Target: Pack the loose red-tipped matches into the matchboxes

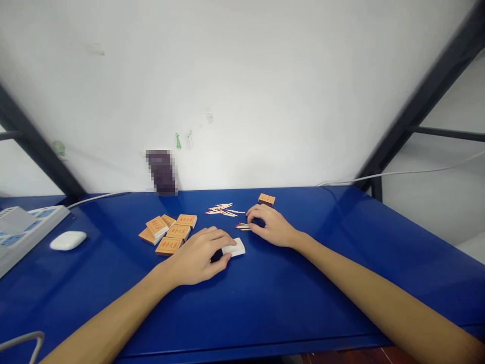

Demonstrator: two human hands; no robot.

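My left hand (204,253) has its thumb and fingers closed on a small white box (235,247), which rests on the blue table. Just beyond it, my right hand (269,225) is curled in a pinch beside a small row of red-tipped matches (242,227). One match reaches toward its fingertips from a loose pile of matches (222,209); whether the fingers grip it is too small to tell. An orange matchbox (267,199) lies behind my right hand. Several more orange matchboxes (170,245) lie to the left of my left hand, some stacked.
A white rounded case (68,240) and a white power strip (34,232) lie on the table (303,308) at the left. A blurred dark object (162,173) leans on the wall. Dark metal posts and white cables flank the table.
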